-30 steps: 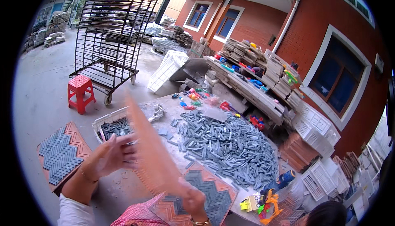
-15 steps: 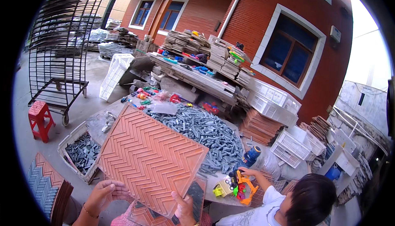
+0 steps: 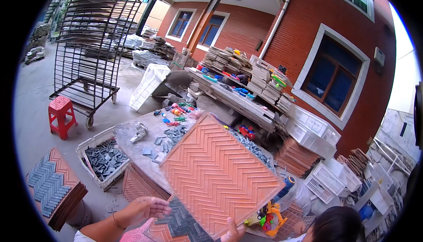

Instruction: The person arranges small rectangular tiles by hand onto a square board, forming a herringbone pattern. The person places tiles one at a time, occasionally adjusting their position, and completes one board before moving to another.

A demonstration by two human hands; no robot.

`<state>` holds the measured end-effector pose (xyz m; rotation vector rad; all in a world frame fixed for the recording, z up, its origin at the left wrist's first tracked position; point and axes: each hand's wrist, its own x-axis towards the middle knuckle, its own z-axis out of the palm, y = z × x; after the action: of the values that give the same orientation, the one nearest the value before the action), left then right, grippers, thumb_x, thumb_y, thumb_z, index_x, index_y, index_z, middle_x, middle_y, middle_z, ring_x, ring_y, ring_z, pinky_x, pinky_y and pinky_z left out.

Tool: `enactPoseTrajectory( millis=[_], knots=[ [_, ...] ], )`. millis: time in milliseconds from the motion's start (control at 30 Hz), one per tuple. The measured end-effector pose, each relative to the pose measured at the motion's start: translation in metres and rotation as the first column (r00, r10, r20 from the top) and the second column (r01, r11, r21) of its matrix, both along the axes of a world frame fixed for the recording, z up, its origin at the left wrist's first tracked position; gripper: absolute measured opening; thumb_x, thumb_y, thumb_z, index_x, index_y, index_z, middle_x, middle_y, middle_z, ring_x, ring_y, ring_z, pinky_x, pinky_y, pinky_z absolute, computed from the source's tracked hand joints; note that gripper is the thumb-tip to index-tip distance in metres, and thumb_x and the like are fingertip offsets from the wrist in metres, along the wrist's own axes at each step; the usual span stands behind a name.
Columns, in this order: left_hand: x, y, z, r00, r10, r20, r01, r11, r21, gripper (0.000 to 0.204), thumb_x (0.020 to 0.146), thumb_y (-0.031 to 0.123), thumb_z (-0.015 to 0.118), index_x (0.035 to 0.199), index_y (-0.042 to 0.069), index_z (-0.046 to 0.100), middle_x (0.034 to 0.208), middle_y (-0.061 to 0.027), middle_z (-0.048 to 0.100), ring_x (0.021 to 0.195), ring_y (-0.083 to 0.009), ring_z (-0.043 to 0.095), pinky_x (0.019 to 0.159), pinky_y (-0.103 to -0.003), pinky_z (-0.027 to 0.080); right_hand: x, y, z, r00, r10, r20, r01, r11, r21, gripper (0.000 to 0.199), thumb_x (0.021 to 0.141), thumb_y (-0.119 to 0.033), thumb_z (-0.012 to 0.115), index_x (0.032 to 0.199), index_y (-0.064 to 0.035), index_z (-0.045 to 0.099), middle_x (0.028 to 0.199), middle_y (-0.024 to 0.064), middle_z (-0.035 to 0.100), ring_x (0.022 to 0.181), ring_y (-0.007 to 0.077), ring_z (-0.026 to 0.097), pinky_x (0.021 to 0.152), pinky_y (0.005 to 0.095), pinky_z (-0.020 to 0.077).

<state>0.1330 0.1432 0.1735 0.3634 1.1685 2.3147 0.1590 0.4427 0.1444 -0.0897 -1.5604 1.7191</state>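
Note:
My right hand (image 3: 233, 231) grips the near corner of an orange-red herringbone mould tray (image 3: 220, 171), thumb on its face. The tray is raised and tilted over the table, and its grooves show no tiles. Left of it, my left hand (image 3: 147, 208) is open, fingers stretched out and apart from the tray. Beneath lies another mould tray (image 3: 183, 220), partly filled with dark grey tile strips in a herringbone pattern. Behind the raised tray is a pile of loose grey strips (image 3: 260, 150), mostly hidden.
A white crate (image 3: 102, 181) of grey pieces and a stack of trays (image 3: 55, 184) stand left. Toys (image 3: 273, 220) lie at the right beside another person (image 3: 337, 225). A red stool (image 3: 61, 116) and wheeled rack (image 3: 90, 52) stand farther back. White crates (image 3: 310, 123) sit right.
The view has turned left. The raised tray has moved right with my right hand, hiding more of the strip pile. My left hand is farther from the tray, and the grey-filled tray below shows more.

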Motion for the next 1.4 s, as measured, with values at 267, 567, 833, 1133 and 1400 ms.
enactPoseTrajectory(
  millis=[267, 567, 833, 1133, 1400],
  knots=[
    [-0.048, 0.022, 0.085, 0.958, -0.272, 0.091, 0.206, 0.873, 0.443, 0.07, 0.09, 0.052, 0.048, 0.133, -0.004, 0.041, 0.127, -0.0196, 0.053, 0.112, -0.0298, 0.057, 0.095, -0.044, 0.046, 0.041, 0.024, 0.088, 0.958, 0.24, -0.158, 0.062, 0.365, 0.929, 0.034, 0.081, -0.001, 0.054, 0.113, 0.001, 0.061, 0.117, 0.0145, 0.062, 0.108, 0.0279, 0.06, 0.091, 0.0362, 0.0504],
    [-0.014, -0.009, -0.008, 0.965, 0.027, 0.26, -0.061, 0.99, 0.124, 0.054, 0.08, 0.019, 0.059, 0.127, -0.004, 0.046, 0.114, -0.0209, 0.06, 0.102, -0.0304, 0.062, 0.085, -0.043, 0.053, 0.069, 0.011, 0.055, 0.996, -0.078, 0.045, -0.031, 0.179, 0.983, 0.06, 0.081, -0.026, 0.066, 0.13, 0.0014, 0.045, 0.106, 0.0212, 0.059, 0.096, 0.0333, 0.058, 0.081, 0.0388, 0.0483],
    [-0.005, -0.03, -0.081, 0.904, 0.149, 0.401, -0.077, 0.979, -0.19, 0.067, 0.072, 0.025, 0.06, 0.129, -0.005, 0.043, 0.117, -0.0224, 0.058, 0.099, -0.035, 0.061, 0.085, -0.042, 0.052, 0.106, 0.026, -0.039, 0.839, -0.022, 0.544, -0.265, 0.857, 0.443, 0.055, 0.09, -0.028, 0.056, 0.134, 0.0013, 0.043, 0.136, 0.0203, 0.043, 0.128, 0.0329, 0.037, 0.108, 0.0426, 0.0237],
    [-0.038, 0.024, -0.092, 0.981, 0.121, 0.15, -0.07, 0.95, -0.306, 0.044, 0.087, 0.027, 0.059, 0.115, -0.006, 0.055, 0.102, -0.0146, 0.065, 0.087, -0.0204, 0.064, 0.076, -0.032, 0.052, 0.097, 0.031, -0.051, 0.913, 0.206, 0.352, -0.114, 0.958, -0.264, 0.046, 0.087, -0.006, 0.06, 0.128, 0.0105, 0.046, 0.115, 0.0101, 0.058, 0.098, 0.0125, 0.057, 0.084, 0.0257, 0.0457],
    [-0.071, 0.047, -0.097, 0.984, 0.11, 0.143, -0.061, 0.948, -0.312, 0.035, 0.09, 0.022, 0.057, 0.109, -0.007, 0.059, 0.097, -0.0114, 0.066, 0.081, -0.0181, 0.064, 0.072, -0.029, 0.051, 0.066, 0.065, -0.074, 0.825, 0.168, 0.539, -0.175, 0.984, -0.037, 0.053, 0.09, -0.008, 0.055, 0.136, 0.0097, 0.034, 0.117, 0.009, 0.057, 0.096, 0.0082, 0.053, 0.082, 0.0234, 0.0454]
  ],
)
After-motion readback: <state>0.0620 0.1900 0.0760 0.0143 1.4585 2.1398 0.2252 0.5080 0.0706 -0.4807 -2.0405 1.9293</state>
